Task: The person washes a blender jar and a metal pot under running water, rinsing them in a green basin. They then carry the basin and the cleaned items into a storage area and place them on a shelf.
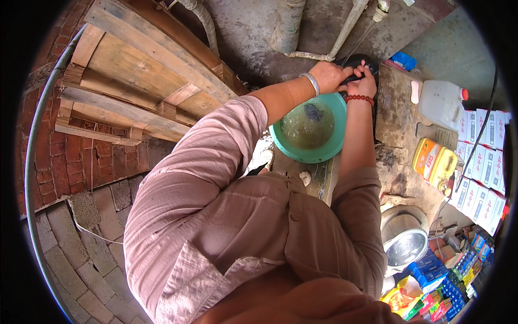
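Note:
My left hand (330, 77), with a silver bracelet at the wrist, is curled at the edge of a wet, dark item (351, 60); I cannot tell what kind it is. Close beside it, my right hand (361, 83) has bent fingers against the same item, above a red bead bracelet (359, 97). Whether the right hand grips it is unclear. A thin stream of water (360, 40) falls from the tap (381, 14) towards both hands. Just below them stands a green plastic basin (308, 156) of cloudy water with a dark patch (313, 111).
Wooden pallets (149, 73) lean at the left by a brick wall (60, 158). Pipes (344, 32) run behind the basin. On the right, a stained surface (396, 109) holds a clear jug (441, 103), a yellow jug (433, 164) and metal pots (404, 239). White cartons (479, 166) are stacked beyond.

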### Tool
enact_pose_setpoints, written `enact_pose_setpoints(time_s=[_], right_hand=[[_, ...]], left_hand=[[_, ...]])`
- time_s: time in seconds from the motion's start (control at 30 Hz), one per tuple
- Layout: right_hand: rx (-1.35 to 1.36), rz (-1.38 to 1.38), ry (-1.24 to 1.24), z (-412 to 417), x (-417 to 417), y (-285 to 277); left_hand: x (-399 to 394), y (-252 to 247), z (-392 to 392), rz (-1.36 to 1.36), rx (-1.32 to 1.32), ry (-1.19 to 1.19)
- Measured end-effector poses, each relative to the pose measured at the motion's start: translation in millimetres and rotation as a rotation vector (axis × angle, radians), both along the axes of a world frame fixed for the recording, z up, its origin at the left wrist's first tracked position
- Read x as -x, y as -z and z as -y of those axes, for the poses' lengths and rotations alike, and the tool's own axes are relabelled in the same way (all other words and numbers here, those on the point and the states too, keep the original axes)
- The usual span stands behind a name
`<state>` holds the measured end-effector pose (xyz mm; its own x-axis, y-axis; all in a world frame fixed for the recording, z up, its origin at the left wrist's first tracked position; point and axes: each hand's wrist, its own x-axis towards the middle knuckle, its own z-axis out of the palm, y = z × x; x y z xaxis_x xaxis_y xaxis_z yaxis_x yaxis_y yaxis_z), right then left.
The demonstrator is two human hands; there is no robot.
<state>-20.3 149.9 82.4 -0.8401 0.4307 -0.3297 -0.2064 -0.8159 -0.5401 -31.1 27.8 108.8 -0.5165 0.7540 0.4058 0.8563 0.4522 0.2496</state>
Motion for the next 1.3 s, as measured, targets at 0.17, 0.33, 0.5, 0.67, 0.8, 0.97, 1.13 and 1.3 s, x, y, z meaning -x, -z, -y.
enact_pose_setpoints(time_s=[0.17,0.33,0.5,0.67,0.8,0.97,1.13,1.3], right_hand=[[-0.012,-0.225,-0.263,-24,-16,-16],[-0.113,-0.220,-0.335,-26,-30,-30],[-0.234,-0.117,-0.477,-22,-36,-34],[-0.522,-0.036,-0.529,-10,-37,-48],[-0.584,0.008,-0.452,-8,-32,-57],[-0.585,-0.001,-0.285,-11,-31,-61],[-0.875,0.068,-0.398,-8,-36,-40],[-1.637,0.106,-0.281,18,-19,-26]], left_hand=[[21,14,28,0.082,-0.031,0.034],[47,26,44,-0.219,-0.028,0.160],[66,27,54,-0.391,0.162,0.254],[65,12,41,-0.261,0.390,0.116],[64,8,27,-0.163,0.146,0.049],[58,-3,16,0.051,-0.063,0.257],[47,20,-8,1.423,-0.367,0.291],[58,2,-17,1.766,-0.876,-0.051]])
